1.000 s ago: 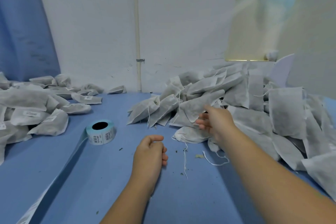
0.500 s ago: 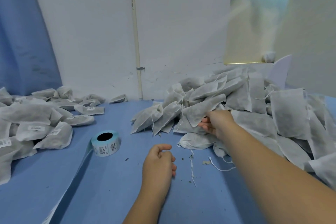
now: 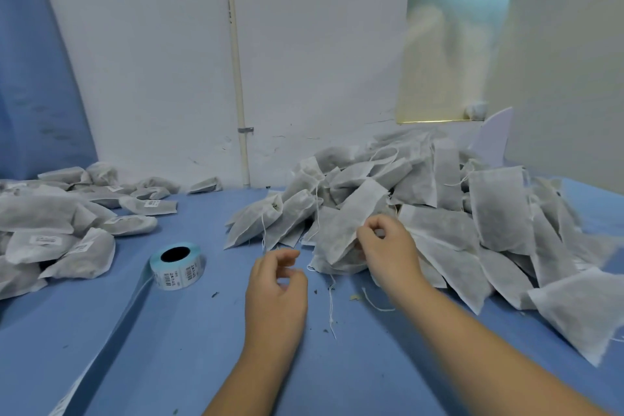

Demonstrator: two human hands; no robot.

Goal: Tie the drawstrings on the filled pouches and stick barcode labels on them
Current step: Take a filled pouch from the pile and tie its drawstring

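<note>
Gripping one grey-white non-woven drawstring pouch (image 3: 344, 223), the right hand (image 3: 388, 246) curls its fingers round the fabric at the front of the big heap of unlabelled pouches (image 3: 489, 213), right of centre. Lower middle, the left hand (image 3: 277, 290) hovers with fingers loosely curled, holding nothing that shows. A pale-blue roll of barcode labels (image 3: 177, 262) sits left of centre on the blue table (image 3: 169, 348) — labelled pouches (image 3: 50, 233) lie piled at the left edge.
</note>
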